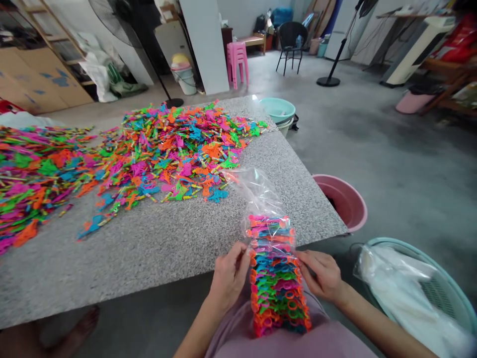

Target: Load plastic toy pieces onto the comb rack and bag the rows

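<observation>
Two hands are clasping a clear plastic bag (274,263) packed with stacked bright plastic pieces, standing on the person's lap just below the counter (160,243) edge. The left hand (228,276) is pinching the bag's left side, its grip pressed together on the film; the right hand (323,274) is pinching the right side likewise. The bag's long axis is running away from the person, open crumpled mouth pointing toward the counter. No writing is readable. Beyond, a heap of colourful pieces (149,149) is covering the counter; a pink bucket (345,201) is sitting beside it.
</observation>
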The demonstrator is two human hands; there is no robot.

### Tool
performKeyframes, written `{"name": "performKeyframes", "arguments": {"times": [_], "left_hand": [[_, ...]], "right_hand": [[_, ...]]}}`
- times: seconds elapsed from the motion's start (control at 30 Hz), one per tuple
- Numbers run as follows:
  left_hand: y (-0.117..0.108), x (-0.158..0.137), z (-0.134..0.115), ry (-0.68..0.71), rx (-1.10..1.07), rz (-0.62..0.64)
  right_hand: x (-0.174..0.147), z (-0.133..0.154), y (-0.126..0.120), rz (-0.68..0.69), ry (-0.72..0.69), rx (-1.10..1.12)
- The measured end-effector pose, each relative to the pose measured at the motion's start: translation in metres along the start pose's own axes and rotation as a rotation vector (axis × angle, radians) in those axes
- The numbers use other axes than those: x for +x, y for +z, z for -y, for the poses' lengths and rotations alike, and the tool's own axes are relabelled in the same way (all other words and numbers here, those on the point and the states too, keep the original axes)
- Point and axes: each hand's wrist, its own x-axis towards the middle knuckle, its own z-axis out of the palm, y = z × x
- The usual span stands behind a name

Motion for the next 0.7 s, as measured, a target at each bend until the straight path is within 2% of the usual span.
{"name": "performKeyframes", "arguments": {"times": [0.07,0.17,0.23,0.3,0.43,0.5,0.57,0.7], "left_hand": [[0.002,-0.005,0.002,0.095,0.1,-0.116],[0.007,-0.018,0.016,0.412,0.256,-0.302],[0.007,-0.028,0.028,0.603,0.314,-0.326],[0.004,-0.038,0.041,0.684,0.324,-0.291],[0.002,-0.06,0.061,0.672,0.299,-0.209],[0.005,-0.069,0.067,0.675,0.279,-0.187],[0.012,-0.074,0.069,0.643,0.187,-0.17],[0.026,-0.07,0.054,0.431,0.019,-0.183]], "right_hand": [[0.0,0.0,0.001,-0.009,-0.015,-0.02],[0.001,0.0,0.002,-0.048,-0.088,-0.097],[0.0,-0.001,-0.001,-0.075,-0.154,-0.117],[-0.004,-0.002,-0.008,-0.074,-0.228,-0.131],[-0.026,0.005,-0.026,0.038,-0.333,-0.188],[-0.043,0.011,-0.029,0.137,-0.316,-0.153],[-0.058,0.018,-0.023,0.169,-0.265,-0.085],[-0.064,0.029,-0.001,-0.036,-0.132,-0.014]]}}
